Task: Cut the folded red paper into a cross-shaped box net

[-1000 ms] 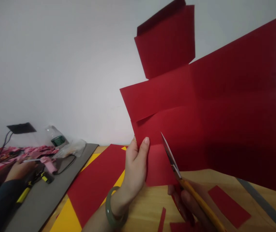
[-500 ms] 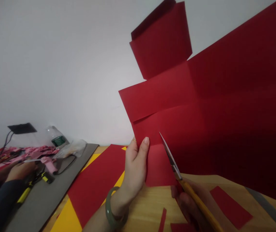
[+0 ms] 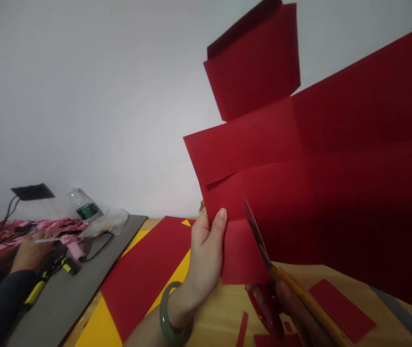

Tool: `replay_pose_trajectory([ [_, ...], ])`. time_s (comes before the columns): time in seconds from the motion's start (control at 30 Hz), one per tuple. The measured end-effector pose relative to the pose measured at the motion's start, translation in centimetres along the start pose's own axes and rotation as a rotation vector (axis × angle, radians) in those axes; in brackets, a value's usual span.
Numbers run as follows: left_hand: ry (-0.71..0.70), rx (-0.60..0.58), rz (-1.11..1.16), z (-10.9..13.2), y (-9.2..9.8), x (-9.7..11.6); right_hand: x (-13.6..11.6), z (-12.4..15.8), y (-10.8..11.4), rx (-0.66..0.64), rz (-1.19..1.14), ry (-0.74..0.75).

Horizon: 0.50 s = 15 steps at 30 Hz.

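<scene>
My left hand (image 3: 204, 253) pinches the lower left edge of a large red paper sheet (image 3: 321, 178) and holds it upright in front of me. The sheet has folds and cuts, with a flap sticking up at the top. A green bangle (image 3: 171, 320) circles my left wrist. Low at the right, my right hand (image 3: 287, 308) grips scissors (image 3: 263, 250) with yellow and red handles. Their blades lie against the sheet's lower part, just right of my left thumb.
Red and yellow paper sheets (image 3: 144, 274) lie on the wooden table (image 3: 223, 313), with red offcuts (image 3: 341, 308) at the right. A grey board (image 3: 72, 289) lies left, where another person's hand (image 3: 28, 253) works among pink pieces, a plastic bottle (image 3: 83, 205) and a black cable.
The red sheet has shifted slightly right and up with my left hand. The scissors have moved a little along the sheet.
</scene>
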<state>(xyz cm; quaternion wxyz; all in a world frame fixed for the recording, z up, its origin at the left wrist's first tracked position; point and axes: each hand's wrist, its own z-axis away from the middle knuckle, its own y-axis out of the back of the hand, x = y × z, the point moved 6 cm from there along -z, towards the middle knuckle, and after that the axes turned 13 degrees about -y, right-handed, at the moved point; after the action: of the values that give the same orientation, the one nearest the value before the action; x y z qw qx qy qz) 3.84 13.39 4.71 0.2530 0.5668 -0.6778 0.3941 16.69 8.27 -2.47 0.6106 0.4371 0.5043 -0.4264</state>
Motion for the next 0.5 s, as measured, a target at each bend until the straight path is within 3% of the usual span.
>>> replay_pose_trajectory([
  [0.27,-0.007,-0.021,0.054,0.0,-0.4,-0.1,1.5,-0.5,-0.3,0.002,0.003,-0.015],
  [0.5,0.01,-0.013,0.029,0.0,-0.3,-0.2,4.5,0.1,1.1,0.12,0.003,-0.006],
])
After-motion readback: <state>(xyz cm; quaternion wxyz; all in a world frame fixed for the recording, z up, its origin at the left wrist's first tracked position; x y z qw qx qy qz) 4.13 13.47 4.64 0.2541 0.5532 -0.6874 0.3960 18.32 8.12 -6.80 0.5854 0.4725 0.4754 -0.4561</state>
